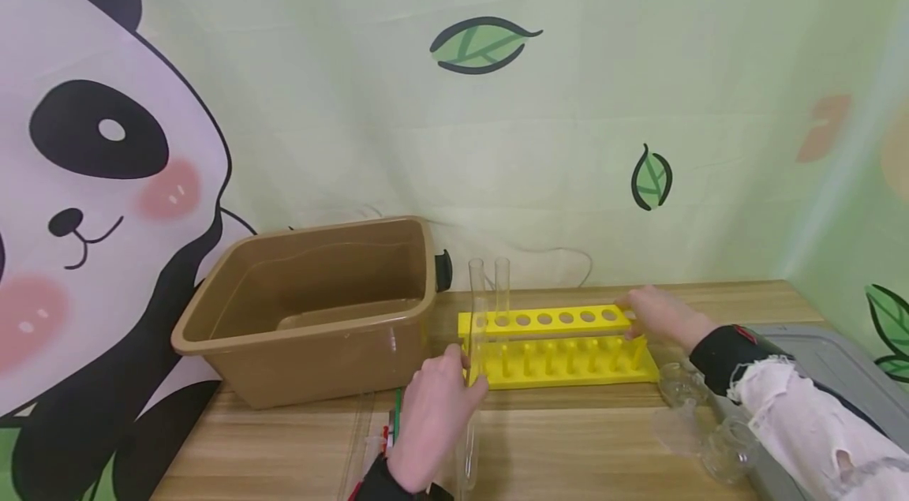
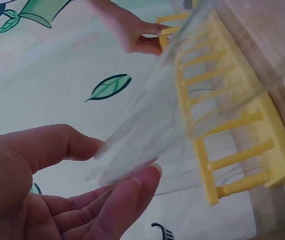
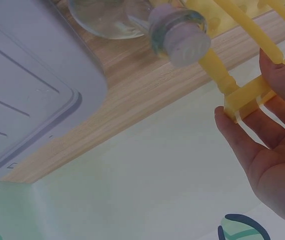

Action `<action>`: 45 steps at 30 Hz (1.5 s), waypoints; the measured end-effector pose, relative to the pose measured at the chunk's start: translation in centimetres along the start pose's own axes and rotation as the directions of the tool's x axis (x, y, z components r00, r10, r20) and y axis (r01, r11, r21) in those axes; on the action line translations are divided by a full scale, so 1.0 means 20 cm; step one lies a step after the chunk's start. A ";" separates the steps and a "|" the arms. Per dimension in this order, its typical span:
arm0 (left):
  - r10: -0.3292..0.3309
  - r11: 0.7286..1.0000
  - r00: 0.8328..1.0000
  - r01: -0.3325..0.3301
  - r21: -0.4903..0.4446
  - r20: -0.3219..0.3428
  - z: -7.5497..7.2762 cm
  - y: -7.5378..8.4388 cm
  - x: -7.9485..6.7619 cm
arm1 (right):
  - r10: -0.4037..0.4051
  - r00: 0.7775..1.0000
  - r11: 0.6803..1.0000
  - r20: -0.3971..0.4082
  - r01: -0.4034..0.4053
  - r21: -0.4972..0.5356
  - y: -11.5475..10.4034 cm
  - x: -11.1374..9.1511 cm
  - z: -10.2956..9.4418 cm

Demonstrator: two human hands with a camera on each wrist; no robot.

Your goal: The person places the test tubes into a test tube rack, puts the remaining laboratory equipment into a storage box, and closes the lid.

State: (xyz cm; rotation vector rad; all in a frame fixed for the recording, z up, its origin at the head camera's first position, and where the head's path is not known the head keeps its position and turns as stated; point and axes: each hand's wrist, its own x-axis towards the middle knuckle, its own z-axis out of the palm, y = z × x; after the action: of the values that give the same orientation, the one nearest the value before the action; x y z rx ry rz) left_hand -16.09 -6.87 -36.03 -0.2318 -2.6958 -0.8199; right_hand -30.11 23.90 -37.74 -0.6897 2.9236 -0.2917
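A yellow test tube rack (image 1: pixel 561 386) stands on the table, with two clear test tubes (image 1: pixel 503 284) upright at its left end. My left hand (image 1: pixel 436 410) is in front of that end. In the left wrist view its thumb and fingers pinch a clear test tube (image 2: pixel 147 142), which slants away from the fingertips. My right hand (image 1: pixel 663 315) grips the right end of the rack's upper bar, its thumb and fingers on either side, as the right wrist view shows. Stoppered glass flasks (image 1: pixel 730 450) are near my right forearm.
A brown plastic bin (image 1: pixel 334 347) stands left of the rack. At the right lies a grey lid or tray (image 1: pixel 802 335). Small red and green items (image 1: pixel 396 410) lie beside my left hand, partly hidden. A printed curtain (image 1: pixel 540 130) hangs behind the table.
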 end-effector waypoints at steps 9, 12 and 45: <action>0.076 0.991 0.996 -0.081 -0.102 -0.051 -0.01 0.08 0.10 | -0.004 1.000 1.000 -0.001 0.004 0.009 0.01 0.00 0.01; 0.099 0.987 0.991 -0.109 -0.114 -0.089 0.01 0.10 0.13 | -0.005 1.000 1.000 -0.012 0.005 0.018 0.01 0.00 0.01; 0.193 0.942 0.917 -0.273 -0.196 -0.349 0.12 0.12 0.31 | -0.025 0.999 0.999 -0.024 0.025 0.029 0.00 -0.01 0.00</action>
State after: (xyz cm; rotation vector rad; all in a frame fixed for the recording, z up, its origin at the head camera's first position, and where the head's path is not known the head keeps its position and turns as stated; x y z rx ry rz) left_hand -21.91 -3.12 -34.60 -0.4274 -2.2075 -1.0111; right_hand -29.94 23.91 -37.81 -0.7239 2.9288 -0.3462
